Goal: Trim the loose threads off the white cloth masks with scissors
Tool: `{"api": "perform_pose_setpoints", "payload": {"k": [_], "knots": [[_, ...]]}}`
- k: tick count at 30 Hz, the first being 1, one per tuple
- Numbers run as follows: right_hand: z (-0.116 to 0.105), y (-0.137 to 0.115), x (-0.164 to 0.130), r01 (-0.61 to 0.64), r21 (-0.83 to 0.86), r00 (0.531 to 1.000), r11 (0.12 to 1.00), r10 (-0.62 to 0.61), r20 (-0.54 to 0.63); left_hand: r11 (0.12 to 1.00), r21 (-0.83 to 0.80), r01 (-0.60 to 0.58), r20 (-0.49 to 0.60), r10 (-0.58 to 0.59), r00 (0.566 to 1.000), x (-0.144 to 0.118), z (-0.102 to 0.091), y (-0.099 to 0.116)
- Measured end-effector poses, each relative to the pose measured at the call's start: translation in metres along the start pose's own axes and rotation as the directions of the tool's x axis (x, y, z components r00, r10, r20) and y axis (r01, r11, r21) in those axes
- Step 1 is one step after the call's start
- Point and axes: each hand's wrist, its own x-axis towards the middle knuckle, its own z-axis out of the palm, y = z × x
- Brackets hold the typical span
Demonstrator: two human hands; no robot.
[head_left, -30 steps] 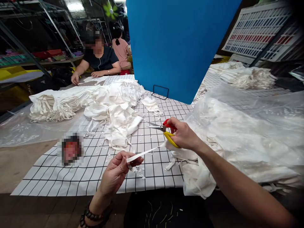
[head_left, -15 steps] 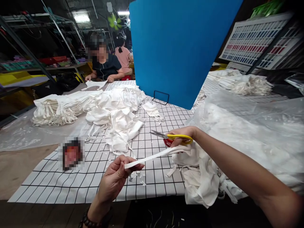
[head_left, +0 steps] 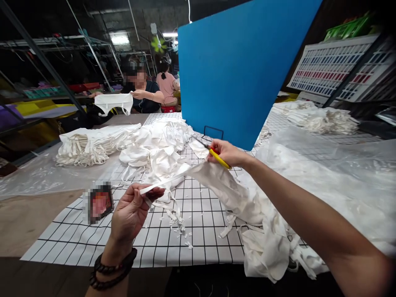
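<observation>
— What does each hand have?
— The left hand [head_left: 131, 210] pinches the white strap [head_left: 167, 181] taut above the grid cloth [head_left: 204, 231]. The right hand [head_left: 227, 152] grips yellow-handled scissors [head_left: 213, 154]; their blades are mostly hidden.

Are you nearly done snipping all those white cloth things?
Not nearly. Looks done: a neat stack and snipped scraps on the checked cloth. In hand: the left hand pulls a strap taut, the right hand grips scissors. Seemingly left: the pile at the table edge.
</observation>
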Motion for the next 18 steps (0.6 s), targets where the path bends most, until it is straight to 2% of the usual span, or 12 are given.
{"api": "perform_pose_setpoints", "payload": {"k": [3,5,6,7,8,9,10,11,12,14,16,18], "knots": [[0.008,-0.02,0.006,0.182,-0.126,0.968,0.975,-0.2,-0.149,1.0,0.009,0.027,0.028,-0.028,0.999,-0.007,-0.003,0.004],[0.016,-0.022,-0.002,0.266,-0.253,0.937,0.93,-0.312,-0.159,0.982,0.031,0.186,0.116,-0.189,0.975,-0.019,-0.006,-0.002],[0.021,-0.019,-0.009,0.286,-0.297,0.929,0.911,-0.34,-0.146,0.949,0.052,0.311,0.172,-0.315,0.933,-0.025,-0.008,-0.009],[0.026,-0.014,-0.017,0.294,-0.314,0.928,0.903,-0.348,-0.132,0.89,0.083,0.449,0.225,-0.456,0.861,-0.032,-0.008,-0.017],[0.031,-0.008,-0.026,0.297,-0.315,0.929,0.901,-0.349,-0.121,0.803,0.124,0.583,0.264,-0.593,0.761,-0.038,-0.007,-0.027],[0.035,-0.001,-0.035,0.301,-0.311,0.929,0.901,-0.351,-0.116,0.707,0.172,0.686,0.28,-0.703,0.654,-0.044,-0.005,-0.037],[0.039,0.005,-0.044,0.305,-0.303,0.929,0.903,-0.352,-0.116,0.626,0.223,0.748,0.273,-0.776,0.568,-0.048,0.0,-0.048],[0.042,0.011,-0.053,0.31,-0.293,0.927,0.904,-0.356,-0.116,0.576,0.272,0.771,0.245,-0.816,0.523,-0.051,0.006,-0.057],[0.044,0.017,-0.061,0.317,-0.284,0.925,0.905,-0.362,-0.12,0.563,0.314,0.765,0.207,-0.827,0.523,-0.052,0.013,-0.066],[0.047,0.023,-0.075,0.324,-0.269,0.919,0.907,-0.369,-0.136,0.625,0.357,0.695,0.154,-0.773,0.616,-0.05,0.031,-0.079],[0.047,0.027,-0.087,0.319,-0.265,0.917,0.91,-0.367,-0.158,0.714,0.336,0.614,0.16,-0.686,0.71,-0.045,0.05,-0.089],[0.046,0.028,-0.096,0.292,-0.271,0.921,0.917,-0.346,-0.18,0.765,0.244,0.595,0.187,-0.64,0.745,-0.041,0.066,-0.1]]}}
